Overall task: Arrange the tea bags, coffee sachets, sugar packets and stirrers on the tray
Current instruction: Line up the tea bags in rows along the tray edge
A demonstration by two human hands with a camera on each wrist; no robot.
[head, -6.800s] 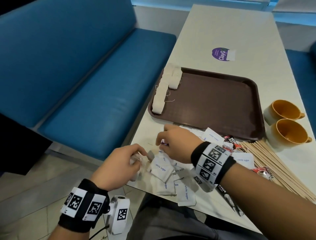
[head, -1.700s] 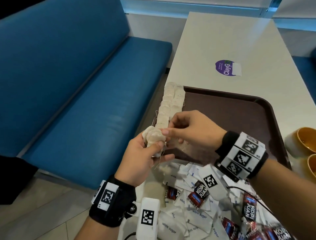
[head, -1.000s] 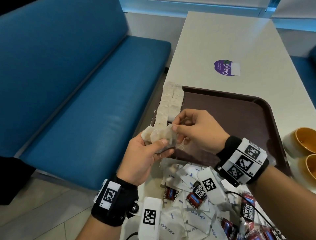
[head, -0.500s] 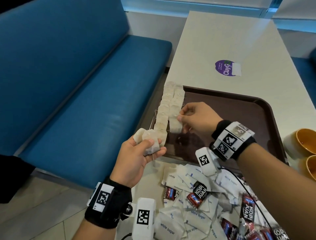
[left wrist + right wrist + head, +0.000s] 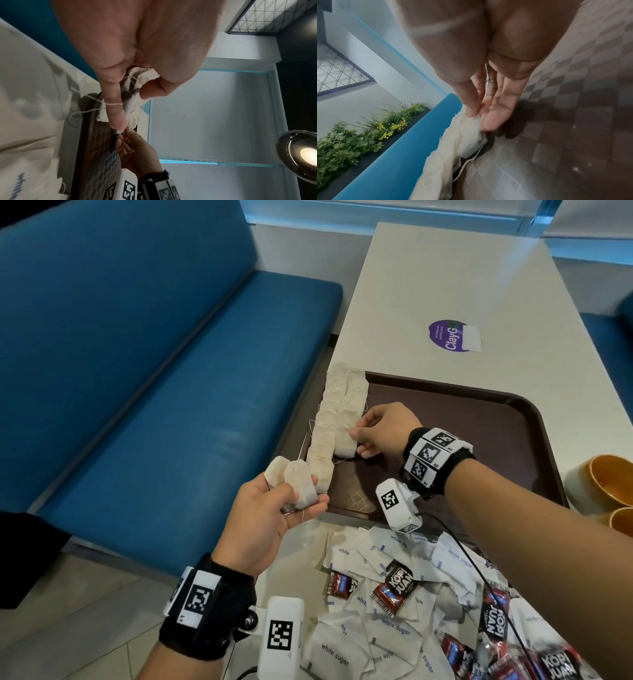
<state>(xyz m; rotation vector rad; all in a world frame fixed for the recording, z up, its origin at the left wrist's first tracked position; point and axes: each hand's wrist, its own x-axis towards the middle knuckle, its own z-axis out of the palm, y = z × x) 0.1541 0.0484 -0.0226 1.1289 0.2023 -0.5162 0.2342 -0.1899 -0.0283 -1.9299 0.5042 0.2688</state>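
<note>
1. Tea bags (image 5: pixel 296 479) sit clamped in the left hand (image 5: pixel 265 523), thumb on top and fingers curled beneath, held just off the near left corner of the tray (image 5: pixel 479 419); a loose string hangs across one finger in the left wrist view.
2. Right hand (image 5: pixel 378 431) reaches over the tray, its thumb and fingertips pinching the side of the placed tea bag (image 5: pixel 346 436); this bag lies at the near end of the inner of two tea bag rows (image 5: pixel 337 405) along the tray's left edge.
3. Sugar packets (image 5: pixel 356 642) and coffee sachets (image 5: pixel 394 585) lie mixed in a heap on the worktop (image 5: pixel 445 278), near the tray's front edge; two cups (image 5: pixel 606 477) stand to the right of the tray.
4. Half a second ago the right hand held that bag just above the row; now the bag rests on the tray, and the left hand's bundle sits slightly lower and nearer the rows.
</note>
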